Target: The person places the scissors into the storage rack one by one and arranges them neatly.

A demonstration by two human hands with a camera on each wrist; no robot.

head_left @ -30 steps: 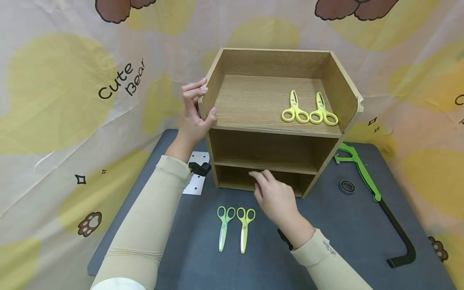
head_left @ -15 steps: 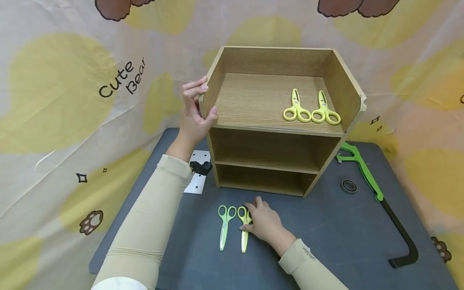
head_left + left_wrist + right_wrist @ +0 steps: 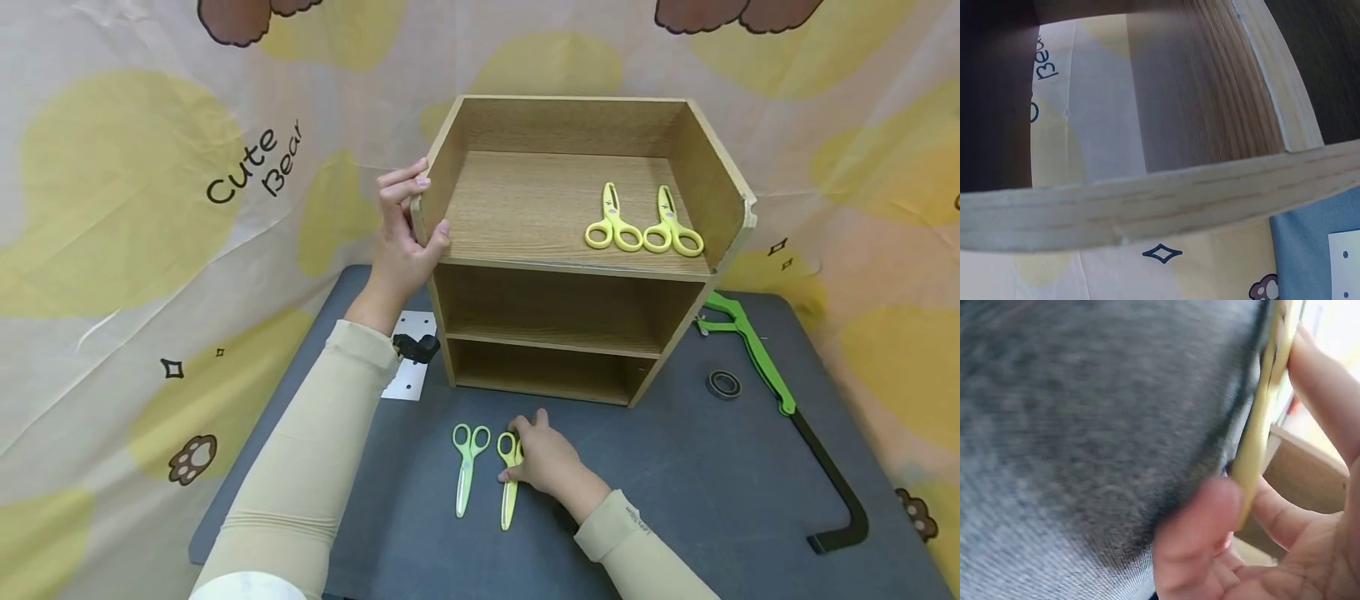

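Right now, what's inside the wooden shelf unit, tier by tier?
Top tier of the wooden shelf unit: two yellow scissors lying side by side at the right. The middle tier looks bare where visible. The bottom tier is shadowed, nothing discernible, its back hidden.

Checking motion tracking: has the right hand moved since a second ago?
Yes. The right hand dropped from the wooden shelf unit's bottom opening toward the person, onto the mat, where it now grips the yellow scissors beside the green scissors.
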